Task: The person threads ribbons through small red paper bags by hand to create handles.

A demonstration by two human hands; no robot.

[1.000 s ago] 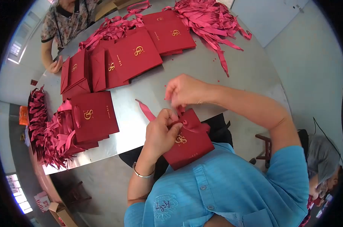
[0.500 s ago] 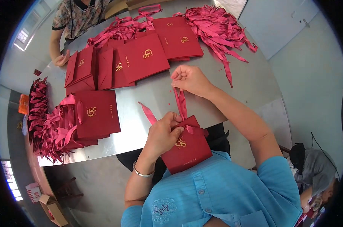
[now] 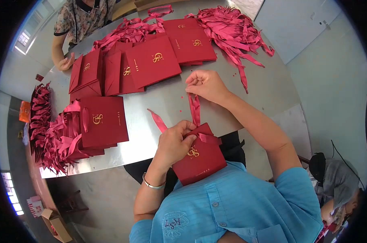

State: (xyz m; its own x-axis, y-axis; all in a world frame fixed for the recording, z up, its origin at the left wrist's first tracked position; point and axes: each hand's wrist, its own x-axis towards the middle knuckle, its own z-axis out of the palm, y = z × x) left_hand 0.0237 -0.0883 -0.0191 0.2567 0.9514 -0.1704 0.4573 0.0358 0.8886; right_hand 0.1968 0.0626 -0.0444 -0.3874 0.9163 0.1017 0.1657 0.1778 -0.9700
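Note:
A small red paper gift bag (image 3: 201, 162) with a gold emblem leans against my body at the table edge. My left hand (image 3: 176, 141) is closed, pinching the bag's top edge where the pink ribbon is threaded. Above it my right hand (image 3: 205, 86) is closed on the upper end of a pink ribbon (image 3: 195, 109), pulled taut up from the bag. One loose ribbon end (image 3: 157, 120) sticks out left of my left hand, and another piece lies across the bag's front.
Flat red bags (image 3: 153, 60) lie stacked across the table (image 3: 240, 109). Finished-looking bags with ribbons (image 3: 104, 121) stand at left. Loose pink ribbons (image 3: 232, 30) are heaped at the far right. Across the table, a co-worker's hand (image 3: 66, 62) rests near the stack. Another person (image 3: 339, 182) is at right.
My right hand has shifted slightly to the right with the ribbon, which stays taut. My left hand and the gift bag have barely moved.

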